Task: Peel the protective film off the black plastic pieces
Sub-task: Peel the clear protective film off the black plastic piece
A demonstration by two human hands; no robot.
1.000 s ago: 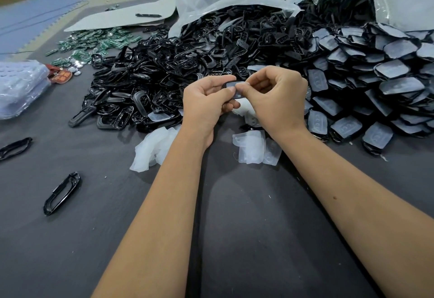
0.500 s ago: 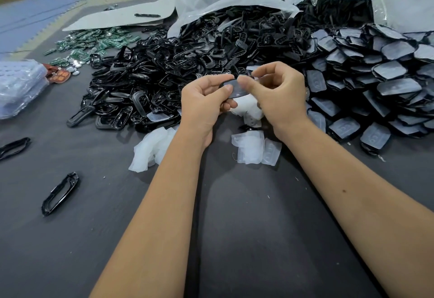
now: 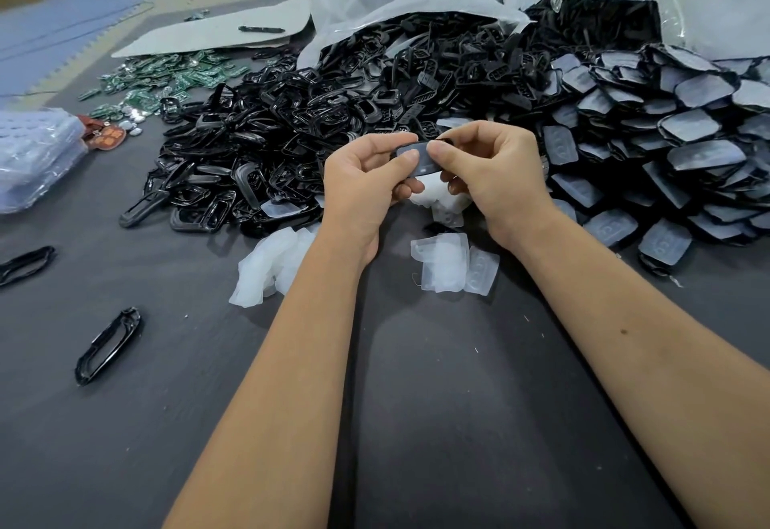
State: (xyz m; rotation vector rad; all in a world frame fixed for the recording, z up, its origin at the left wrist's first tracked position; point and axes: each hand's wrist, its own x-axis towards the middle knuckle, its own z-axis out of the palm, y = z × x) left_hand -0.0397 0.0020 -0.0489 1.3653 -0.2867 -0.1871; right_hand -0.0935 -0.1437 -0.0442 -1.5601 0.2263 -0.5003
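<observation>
Both hands [image 3: 429, 178] pinch black piece [image 3: 418, 161], long axis seemingly near-upright

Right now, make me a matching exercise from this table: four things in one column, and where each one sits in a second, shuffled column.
Things:
1. pen
2. circuit boards
3. peeled films
4. black piece

Places:
A. between the forearms, on the grey table
B. pinched between the left hand and the right hand
C. on the white sheet at the far end
D. far left, beside the pile of black frames

Pairs: 1-C, 2-D, 3-A, 4-B
</observation>
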